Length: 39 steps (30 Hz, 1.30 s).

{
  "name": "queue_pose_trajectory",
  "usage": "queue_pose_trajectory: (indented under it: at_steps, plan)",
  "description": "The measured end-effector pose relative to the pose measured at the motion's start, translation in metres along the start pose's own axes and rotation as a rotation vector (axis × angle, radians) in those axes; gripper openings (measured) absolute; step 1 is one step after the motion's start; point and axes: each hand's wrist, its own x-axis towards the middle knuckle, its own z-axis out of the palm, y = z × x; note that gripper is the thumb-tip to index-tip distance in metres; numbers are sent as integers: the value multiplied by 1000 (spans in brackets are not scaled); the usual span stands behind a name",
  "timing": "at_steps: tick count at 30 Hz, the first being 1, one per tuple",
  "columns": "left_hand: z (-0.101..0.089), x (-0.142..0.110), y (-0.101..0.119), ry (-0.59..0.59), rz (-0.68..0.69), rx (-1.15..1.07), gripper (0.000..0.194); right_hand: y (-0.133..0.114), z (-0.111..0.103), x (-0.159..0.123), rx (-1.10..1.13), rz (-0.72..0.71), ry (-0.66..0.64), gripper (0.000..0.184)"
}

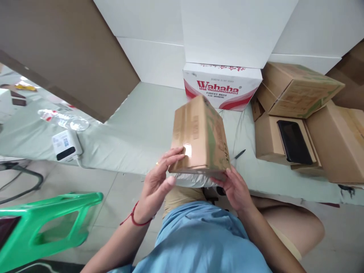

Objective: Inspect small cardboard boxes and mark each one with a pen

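A brown cardboard box (189, 129) with clear tape, green print and dark lettering is at the table's front edge, between my hands. It looks tilted; I cannot tell whether its underside touches the table. My left hand (156, 182) has its fingers laid on the taped face near the lower left corner, the thumb standing off the box. At the lower right corner, my right hand (234, 185) grips the edge, with some fingers hidden under it. A dark pen (240, 154) lies on the cloth just right of the box.
Behind stands a white and red Wahaha carton (222, 89). Stacked cardboard boxes (307, 91) fill the right side, a black phone (295, 142) on one. Leftward are a white power bank (66, 144), a plastic bottle (65, 119), a brown panel (76, 57) and a green stool (57, 212).
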Motion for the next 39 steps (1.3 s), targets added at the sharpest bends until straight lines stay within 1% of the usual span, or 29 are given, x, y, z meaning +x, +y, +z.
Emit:
queue_pose_trajectory:
  at_steps: [2,3,4,5,6,8,10,11,13,14,15,16,19,21,25,27,31,34,36,37,39]
  plan:
    - [5,4,7,-25,154,71,40,12,-5,-7,64,143,-14,50]
    - [8,5,8,-23,220,106,41,17,-7,-9,41,218,-36,54]
    - [11,5,8,-7,259,137,43,21,-10,-11,-20,284,-62,57]
    - [13,6,6,17,269,154,43,23,-12,-13,-106,324,-77,59]
    - [15,5,3,47,252,147,42,23,-15,-13,-200,337,-79,60]
    - [15,5,-4,125,164,65,37,16,-22,-14,-343,286,-52,59]
    - [13,5,-12,195,42,-53,34,3,-28,-14,-375,180,15,61]
    - [12,5,-15,202,-31,-112,35,-5,-30,-15,-367,131,55,62]
    - [10,4,-22,165,-171,-217,42,-20,-31,-18,-340,41,134,63]
    - [10,2,-25,129,-219,-268,46,-27,-29,-20,-322,3,146,63]
    - [11,0,-27,87,-240,-318,49,-32,-27,-23,-305,-24,125,62]
    - [12,-3,-29,40,-234,-354,52,-36,-24,-25,-290,-46,77,61]
    - [15,-11,-30,-94,-130,-361,59,-44,-15,-29,-291,-102,-79,58]
    - [17,-14,-30,-147,-57,-327,59,-45,-14,-29,-285,-116,-101,55]
    - [19,-9,-30,-194,49,-322,45,-46,-22,-25,-183,-44,-39,58]
    - [21,-3,-32,-216,85,-322,42,-48,-27,-24,-177,-22,-7,60]
    - [23,14,-37,-243,151,-183,39,-51,-35,-17,-180,-30,81,53]
    - [24,29,-38,-269,112,-124,39,-56,-37,-6,-186,-68,183,45]
    - [25,36,-37,-253,59,-201,39,-61,-36,1,-229,-102,215,40]
    - [25,40,-35,-218,36,-264,39,-65,-35,4,-251,-118,211,39]
    - [24,45,-30,-108,-10,-396,40,-71,-32,6,-265,-134,186,40]
